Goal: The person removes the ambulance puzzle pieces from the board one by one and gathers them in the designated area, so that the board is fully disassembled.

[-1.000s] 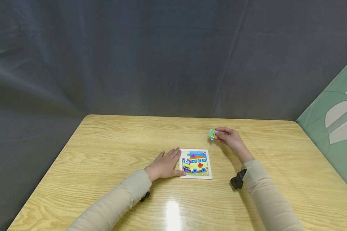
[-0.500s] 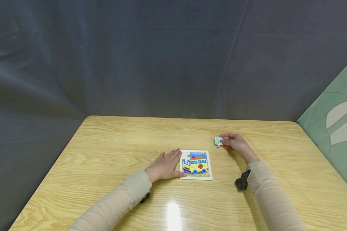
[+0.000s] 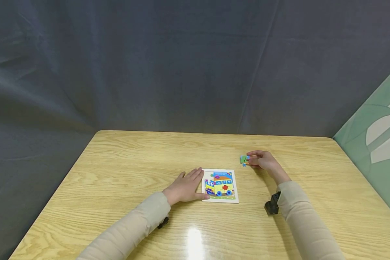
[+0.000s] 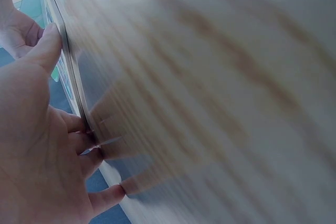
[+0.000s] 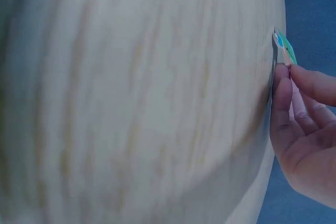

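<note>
A square jigsaw puzzle (image 3: 220, 200) with a white frame lies on the table, showing a yellow ambulance with a red cross. A pale gap with no picture shows at its upper left. My left hand (image 3: 185, 187) rests at the puzzle's left edge, its fingers extended and the thumb lying on the lower left of the frame. Beyond and to the right of the puzzle, my right hand (image 3: 264, 161) pinches a green and blue puzzle piece (image 3: 244, 159) between thumb and fingers. In the right wrist view that puzzle piece (image 5: 286, 49) appears close to the tabletop.
The wooden table (image 3: 133, 155) has a dark grey curtain (image 3: 182, 72) behind it and along the left. A panel with a green leaf pattern (image 3: 380, 144) stands at the right. Black wrist cameras sit under both sleeves.
My right hand has moved right and slightly toward me with the puzzle piece, then stayed nearly still while the piece tilted a little. The left hand and the puzzle hold their places.
</note>
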The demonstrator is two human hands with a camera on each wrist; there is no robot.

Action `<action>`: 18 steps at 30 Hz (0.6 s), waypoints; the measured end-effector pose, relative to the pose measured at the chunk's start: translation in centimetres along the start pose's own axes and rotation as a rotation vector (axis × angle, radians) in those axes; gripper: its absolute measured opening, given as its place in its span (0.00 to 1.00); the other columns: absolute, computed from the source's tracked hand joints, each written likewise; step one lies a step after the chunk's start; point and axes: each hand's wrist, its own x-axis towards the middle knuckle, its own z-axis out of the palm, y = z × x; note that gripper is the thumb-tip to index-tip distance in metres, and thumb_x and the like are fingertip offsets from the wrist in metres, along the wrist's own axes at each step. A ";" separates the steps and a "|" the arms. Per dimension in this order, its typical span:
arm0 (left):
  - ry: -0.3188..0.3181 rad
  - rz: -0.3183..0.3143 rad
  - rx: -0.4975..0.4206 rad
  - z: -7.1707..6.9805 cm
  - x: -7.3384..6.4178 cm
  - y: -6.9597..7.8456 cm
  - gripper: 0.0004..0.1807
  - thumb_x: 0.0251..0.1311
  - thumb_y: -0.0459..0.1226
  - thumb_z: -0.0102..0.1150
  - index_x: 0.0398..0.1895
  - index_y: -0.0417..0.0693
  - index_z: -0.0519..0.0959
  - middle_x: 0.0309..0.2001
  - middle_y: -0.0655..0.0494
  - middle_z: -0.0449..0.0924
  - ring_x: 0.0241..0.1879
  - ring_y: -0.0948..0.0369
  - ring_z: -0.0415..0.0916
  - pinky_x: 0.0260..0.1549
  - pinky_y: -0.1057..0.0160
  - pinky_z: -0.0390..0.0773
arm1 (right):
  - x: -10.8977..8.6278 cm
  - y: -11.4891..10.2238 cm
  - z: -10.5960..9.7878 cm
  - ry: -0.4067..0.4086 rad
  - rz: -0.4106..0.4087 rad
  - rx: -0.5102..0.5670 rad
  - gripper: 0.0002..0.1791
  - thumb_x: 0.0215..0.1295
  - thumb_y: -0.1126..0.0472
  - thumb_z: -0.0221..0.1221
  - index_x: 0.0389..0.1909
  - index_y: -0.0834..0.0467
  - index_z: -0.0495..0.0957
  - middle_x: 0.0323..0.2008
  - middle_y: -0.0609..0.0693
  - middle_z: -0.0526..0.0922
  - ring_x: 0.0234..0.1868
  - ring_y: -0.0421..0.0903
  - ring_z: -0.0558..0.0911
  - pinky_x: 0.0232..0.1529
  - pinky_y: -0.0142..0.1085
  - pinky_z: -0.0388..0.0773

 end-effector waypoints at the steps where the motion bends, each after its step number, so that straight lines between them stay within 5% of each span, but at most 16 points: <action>1: 0.000 0.000 0.001 0.0 0.0 0.0 0.49 0.61 0.66 0.45 0.77 0.48 0.44 0.78 0.54 0.40 0.77 0.57 0.41 0.73 0.45 0.49 | 0.0 0.0 0.0 0.000 -0.002 -0.006 0.23 0.69 0.72 0.50 0.62 0.76 0.62 0.32 0.40 0.79 0.30 0.28 0.78 0.36 0.23 0.79; 6: 0.001 0.002 0.002 0.1 0.1 0.0 0.50 0.61 0.66 0.44 0.77 0.48 0.44 0.78 0.54 0.40 0.77 0.58 0.41 0.73 0.45 0.49 | 0.0 -0.1 0.1 0.006 0.001 -0.029 0.20 0.69 0.74 0.44 0.60 0.78 0.63 0.34 0.46 0.79 0.31 0.30 0.77 0.35 0.25 0.79; 18: 0.002 0.001 0.005 0.2 0.1 -0.1 0.50 0.61 0.66 0.44 0.77 0.48 0.44 0.78 0.54 0.40 0.77 0.58 0.41 0.73 0.46 0.49 | -0.3 0.0 -0.1 0.011 -0.039 -0.066 0.22 0.67 0.74 0.50 0.59 0.79 0.64 0.44 0.58 0.80 0.32 0.29 0.78 0.35 0.24 0.79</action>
